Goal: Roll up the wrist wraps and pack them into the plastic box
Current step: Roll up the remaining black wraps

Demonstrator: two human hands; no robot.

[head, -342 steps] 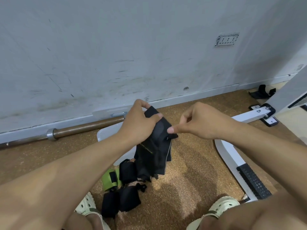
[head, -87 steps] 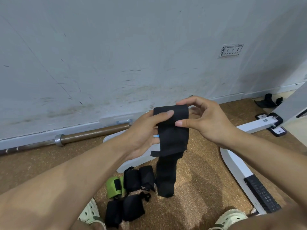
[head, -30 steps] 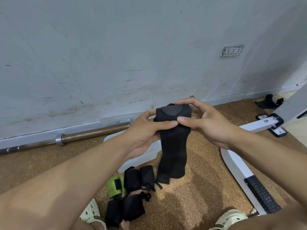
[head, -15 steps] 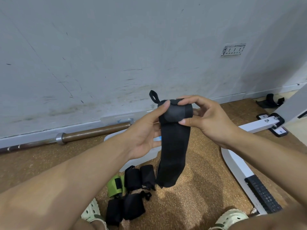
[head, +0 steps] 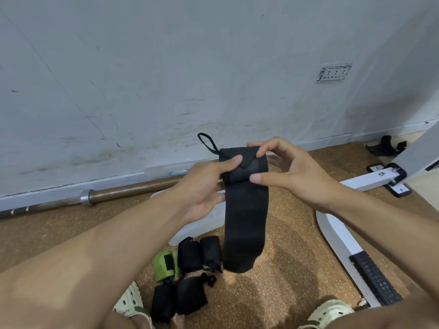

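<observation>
Wrap (head: 245,210) hanging lengthwise below both hands, left hand (head: 202,186) and right hand (head: 288,173) pinching its rolled top end

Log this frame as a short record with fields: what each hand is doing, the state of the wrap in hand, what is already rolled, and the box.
left hand: left hand grips the top of the black wrist wrap, thumb on its front
right hand: right hand pinches the same top end
wrap state: top just started rolling, rest hangs down unrolled; thumb loop sticks up
rolled on floor: four black rolls, one green roll
plastic box: clear, on the floor behind the hands, mostly hidden
</observation>
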